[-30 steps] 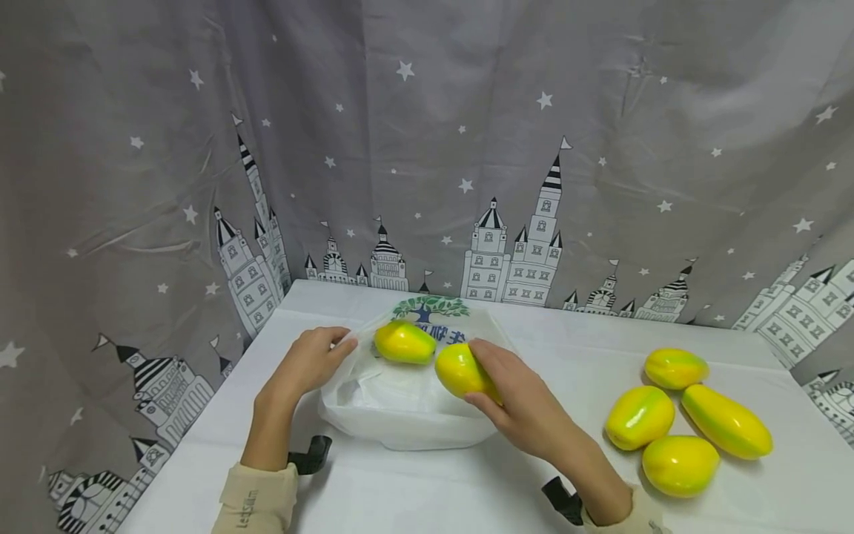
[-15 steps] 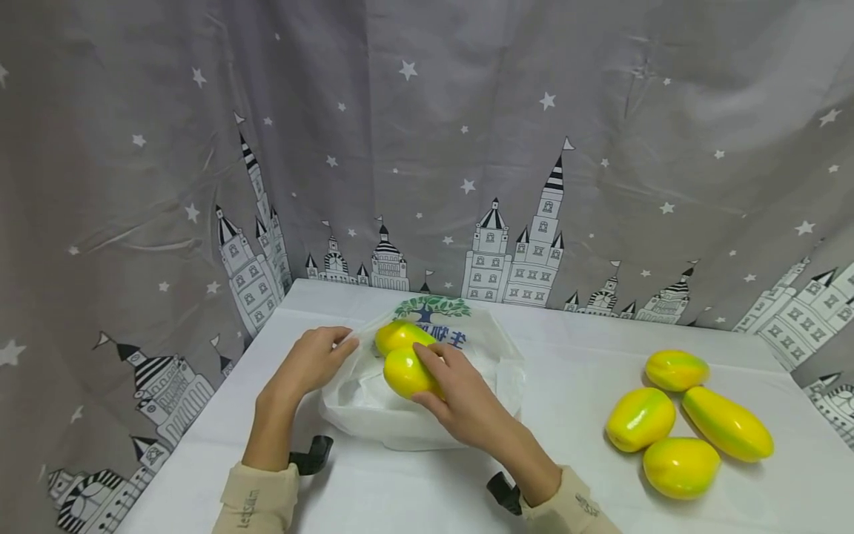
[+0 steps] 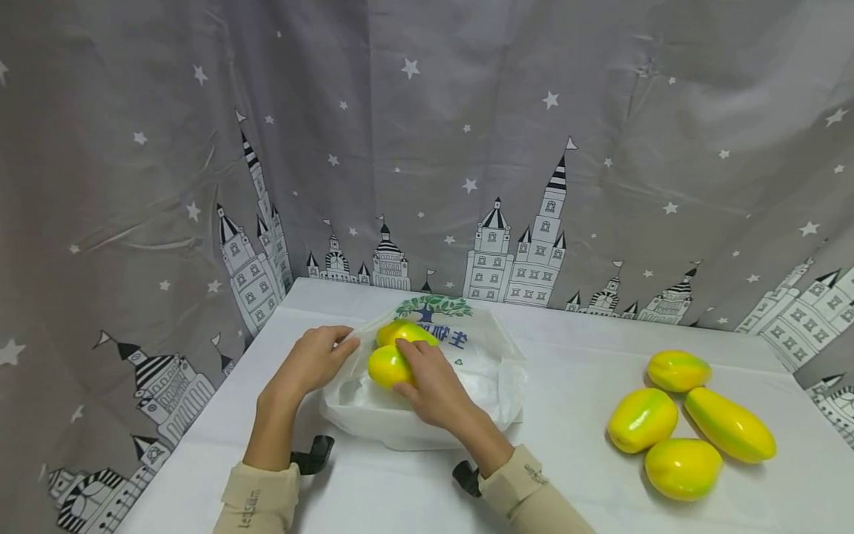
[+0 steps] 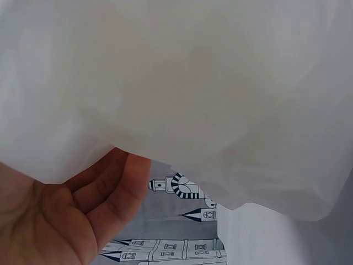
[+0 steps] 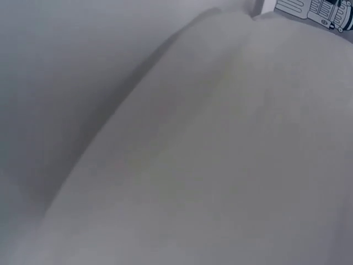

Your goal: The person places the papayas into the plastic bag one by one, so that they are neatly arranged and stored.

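A white plastic bag (image 3: 416,430) with a printed tree lies on the table, its mouth held wide. My left hand (image 3: 308,362) pinches the bag's left rim; in the left wrist view the fingers of the left hand (image 4: 91,212) curl up behind the bag's film (image 4: 182,72). My right hand (image 3: 437,386) grips a glossy yellow papaya (image 3: 385,367) inside the mouth. Just behind it, a second yellow-green papaya (image 3: 403,331) lies in the bag, partly covered. White film (image 5: 198,149) fills the right wrist view and hides the right hand there.
Several more papayas stand grouped on the right of the white-covered table (image 3: 560,460): a long one (image 3: 730,425), a rear one (image 3: 678,371), a left one (image 3: 642,420) and a front one (image 3: 683,469). A grey castle-print curtain (image 3: 414,119) closes off the back.
My right hand has carried its papaya leftward and into the bag's mouth, in front of the papaya lying there. The left hand stays at the rim.
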A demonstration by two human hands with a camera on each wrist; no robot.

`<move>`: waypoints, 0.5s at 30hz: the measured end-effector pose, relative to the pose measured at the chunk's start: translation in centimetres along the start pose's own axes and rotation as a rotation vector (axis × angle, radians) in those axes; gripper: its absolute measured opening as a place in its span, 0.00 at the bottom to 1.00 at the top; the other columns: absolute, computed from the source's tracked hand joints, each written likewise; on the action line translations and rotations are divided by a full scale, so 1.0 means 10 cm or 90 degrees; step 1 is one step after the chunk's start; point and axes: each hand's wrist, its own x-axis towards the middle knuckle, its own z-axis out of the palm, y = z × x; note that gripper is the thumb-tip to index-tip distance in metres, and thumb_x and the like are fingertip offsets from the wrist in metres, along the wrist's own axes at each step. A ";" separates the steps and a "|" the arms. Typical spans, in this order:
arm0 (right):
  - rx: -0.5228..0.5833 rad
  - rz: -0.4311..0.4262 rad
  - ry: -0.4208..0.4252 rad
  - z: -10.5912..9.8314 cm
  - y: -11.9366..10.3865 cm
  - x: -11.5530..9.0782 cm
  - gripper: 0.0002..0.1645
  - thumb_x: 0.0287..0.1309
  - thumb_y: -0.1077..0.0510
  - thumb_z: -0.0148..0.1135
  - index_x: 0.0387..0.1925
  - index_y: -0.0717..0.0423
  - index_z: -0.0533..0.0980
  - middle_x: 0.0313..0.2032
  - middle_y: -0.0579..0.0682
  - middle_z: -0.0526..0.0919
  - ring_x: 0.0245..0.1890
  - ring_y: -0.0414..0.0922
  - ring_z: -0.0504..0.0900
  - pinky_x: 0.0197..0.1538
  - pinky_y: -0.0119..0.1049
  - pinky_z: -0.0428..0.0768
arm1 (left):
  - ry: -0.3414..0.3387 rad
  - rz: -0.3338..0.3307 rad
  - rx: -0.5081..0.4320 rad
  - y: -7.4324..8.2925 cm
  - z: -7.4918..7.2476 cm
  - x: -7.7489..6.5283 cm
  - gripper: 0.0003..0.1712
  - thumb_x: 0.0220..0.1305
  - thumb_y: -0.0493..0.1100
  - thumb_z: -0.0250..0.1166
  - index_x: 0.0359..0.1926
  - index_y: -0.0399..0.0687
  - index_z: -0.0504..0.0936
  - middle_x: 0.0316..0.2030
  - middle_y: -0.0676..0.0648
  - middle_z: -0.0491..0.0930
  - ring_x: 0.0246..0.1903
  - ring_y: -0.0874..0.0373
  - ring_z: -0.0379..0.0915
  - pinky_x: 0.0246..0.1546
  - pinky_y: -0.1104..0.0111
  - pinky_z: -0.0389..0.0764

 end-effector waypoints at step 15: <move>-0.011 0.082 -0.015 0.18 -0.05 0.09 0.35 0.61 0.55 0.68 0.66 0.59 0.68 0.62 0.53 0.75 0.60 0.50 0.75 0.65 0.45 0.71 | -0.002 0.006 0.010 0.01 0.01 -0.01 0.26 0.75 0.46 0.53 0.63 0.30 0.73 0.60 0.32 0.74 0.61 0.34 0.68 0.61 0.42 0.67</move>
